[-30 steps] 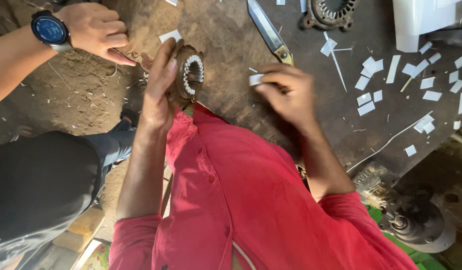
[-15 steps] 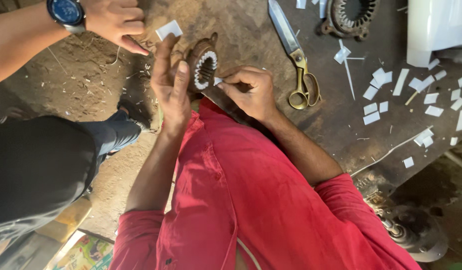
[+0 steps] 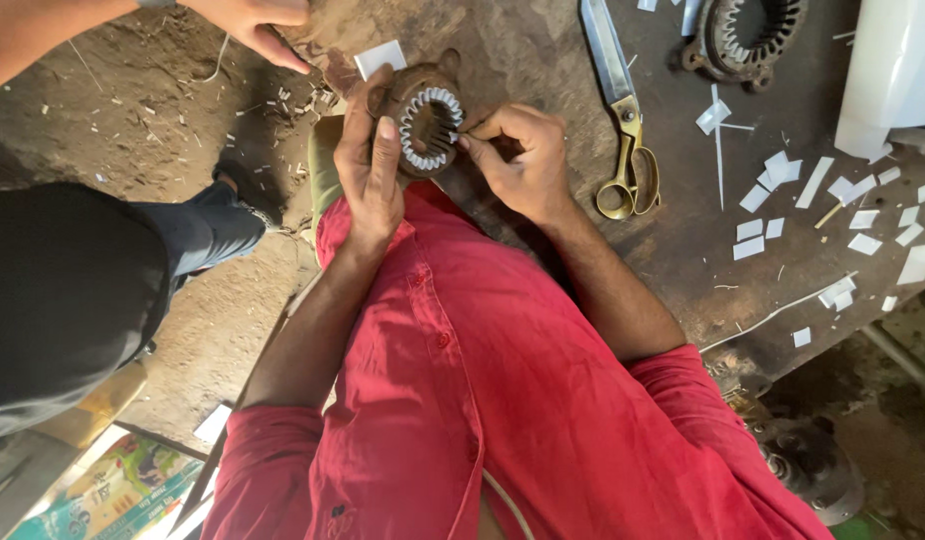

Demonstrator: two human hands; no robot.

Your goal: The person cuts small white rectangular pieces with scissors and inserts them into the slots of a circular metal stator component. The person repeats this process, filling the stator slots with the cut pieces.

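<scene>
— Where's the stator [image 3: 428, 125]?
— At the bench's [image 3: 683, 260] near-left edge, left hand [image 3: 368, 165] wrapped round it.
— And the right hand [image 3: 518, 160]?
— Fingertips pinched on a white slip at its slots; scissors [image 3: 623, 120] lie just right.

Dark workbench [image 3: 543, 60] carries scissors [image 3: 623, 120], white paper strips [image 3: 843, 200], a slotted metal ring [image 3: 748, 35]

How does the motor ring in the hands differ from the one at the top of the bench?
The held ring has white paper liners in its slots; the far ring has bare, dark slots. The held ring is gripped by the left hand and touched by the right hand; the far ring lies flat, untouched. Both are rusty slotted metal rings.
</scene>
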